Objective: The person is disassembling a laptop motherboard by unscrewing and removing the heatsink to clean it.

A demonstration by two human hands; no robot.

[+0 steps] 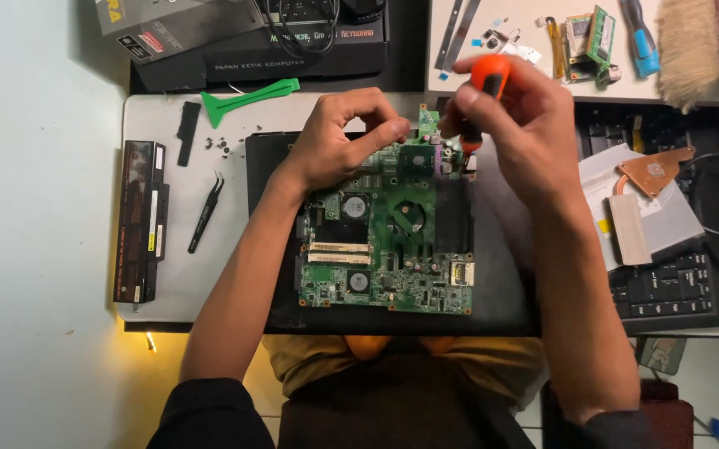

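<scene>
Person seated at a white tabletop (168, 283), both hands up near the top edge of a green laptop motherboard (386, 249) that lies flat on a black laptop base (492, 283), centre of frame.

Right hand (513, 125) has its grip closed round an orange-handled screwdriver (488, 79). Tool stands close to upright, long axis running down from the handle at the top to a tip that meets the board approx. at its upper right corner, just under the fingers. Can't quite see the tip itself, the knuckles hide it, so whether it's seated in a screw is unclear.

Left hand (343, 137) sits just left of that spot, fingers curled, thumb and forefinger pinched onto the board's top edge beside the dark square chip (418, 158). Looks like it's steadying the board; nothing else held that I can make out.

So the screw point lies directly below the right hand, and the left is touching the board right beside it. Right hand is the nearer one.

Round about: green plastic pry tool (247, 100) upper left, black tweezers (205, 212) and a long black battery pack (139, 220) at left, a few loose screws (222, 145) near the pry tool, copper heatsink (654, 170) and a black keyboard (675, 287) at right.
</scene>
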